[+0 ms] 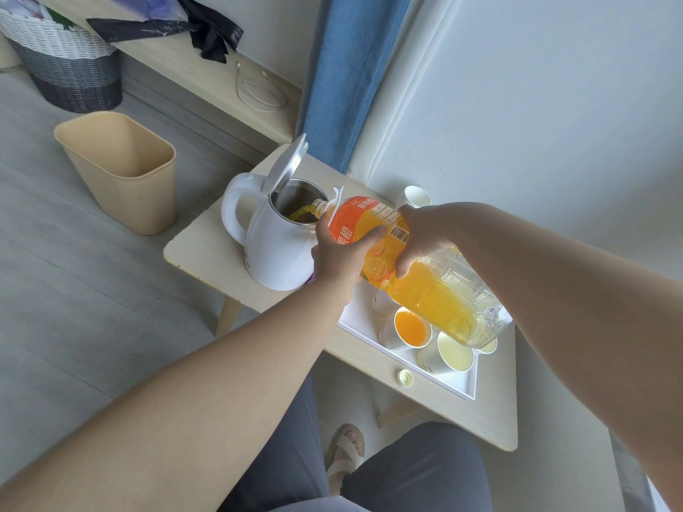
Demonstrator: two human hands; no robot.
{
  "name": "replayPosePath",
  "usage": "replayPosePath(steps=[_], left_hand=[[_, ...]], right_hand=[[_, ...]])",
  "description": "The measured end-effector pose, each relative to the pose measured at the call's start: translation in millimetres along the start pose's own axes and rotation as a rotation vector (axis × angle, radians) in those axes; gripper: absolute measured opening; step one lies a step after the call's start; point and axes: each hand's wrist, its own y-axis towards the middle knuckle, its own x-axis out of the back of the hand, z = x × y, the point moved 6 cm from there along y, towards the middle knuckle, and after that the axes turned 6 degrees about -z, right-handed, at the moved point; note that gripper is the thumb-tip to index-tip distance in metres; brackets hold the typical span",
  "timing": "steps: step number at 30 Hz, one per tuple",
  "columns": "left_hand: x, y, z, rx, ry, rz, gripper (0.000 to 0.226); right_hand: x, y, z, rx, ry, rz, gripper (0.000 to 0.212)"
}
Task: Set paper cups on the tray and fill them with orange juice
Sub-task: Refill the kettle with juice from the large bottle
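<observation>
Left hand (342, 255) and right hand (425, 234) grip juice bottle (436, 297), neck over kettle (273, 249) rim.

Bottle (417, 275): clear, orange label, part full, uncapped. I grip it in my left hand (340, 253) and right hand (421, 234), tilted neck-down at the kettle (273, 245) opening. Tray (460, 381): white, rectangular, below the bottle. On it, upright: juice cup (412, 325); empty cup (455, 352) just beside.

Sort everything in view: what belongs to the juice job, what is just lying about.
Job: juice bottle, gripped by left hand and right hand; tray; paper cups; spare cup stack; bottle cap; open kettle taking the pour.
Lying about: beige bin; woven basket; cable; black bag.
</observation>
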Motion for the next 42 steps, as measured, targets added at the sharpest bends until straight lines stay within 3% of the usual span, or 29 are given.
replayPosePath(steps=[27, 42], left_hand=[[2, -1, 1, 0.02, 0.015, 0.008, 0.125], [18, 3, 4, -0.06, 0.14, -0.006, 0.12]], right_hand=[[-5, 2, -1, -0.008, 0.026, 0.002, 0.104], [-30, -5, 6, -0.037, 0.201, -0.042, 0.104]])
